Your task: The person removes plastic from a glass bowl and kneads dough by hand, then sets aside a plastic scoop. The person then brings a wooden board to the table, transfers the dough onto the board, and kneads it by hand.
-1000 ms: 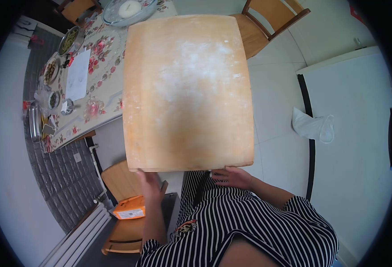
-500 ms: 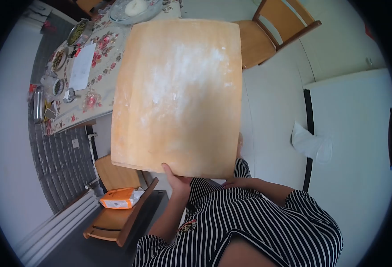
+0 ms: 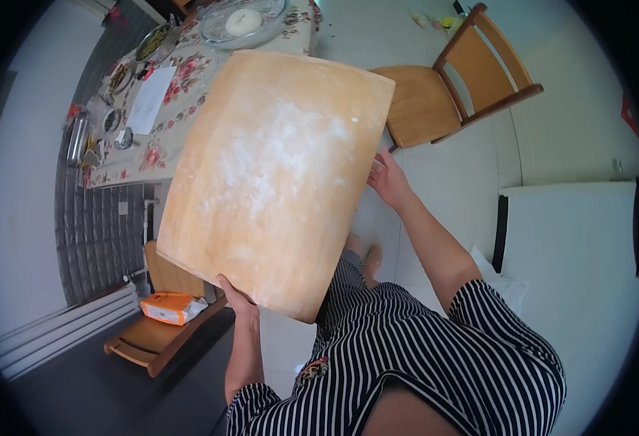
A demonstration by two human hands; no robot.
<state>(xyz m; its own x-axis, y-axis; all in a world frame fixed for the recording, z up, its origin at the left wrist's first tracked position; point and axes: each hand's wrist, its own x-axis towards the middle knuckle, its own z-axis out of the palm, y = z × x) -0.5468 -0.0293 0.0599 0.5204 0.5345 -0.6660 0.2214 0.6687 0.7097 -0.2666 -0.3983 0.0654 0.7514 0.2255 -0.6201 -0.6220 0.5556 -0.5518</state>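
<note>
A large wooden board (image 3: pixel 276 182), dusted with white flour mostly around its middle, is held up in front of me, turned at a slant. My left hand (image 3: pixel 238 296) grips its lower edge, the thumb on top and the fingers hidden underneath. At the board's right edge is my right hand (image 3: pixel 388 180), its fingers on the rim and partly out of sight behind it. Beyond the board's far edge, a glass bowl (image 3: pixel 216 33) holds a white ball of dough (image 3: pixel 244 22).
A table with a flowered cloth (image 3: pixel 189 69) bears a white paper sheet (image 3: pixel 151 100), dishes of food and small containers. One wooden chair (image 3: pixel 421 105) stands at the right. Another chair (image 3: pixel 156 341) at the lower left holds an orange-and-white bag (image 3: pixel 171 309). A white cabinet (image 3: pixel 566 240) is at the right.
The board has tilted clockwise and shifted slightly down. My right hand has risen from beside my body to the board's right edge. My left hand has moved left, still gripping the board.
</note>
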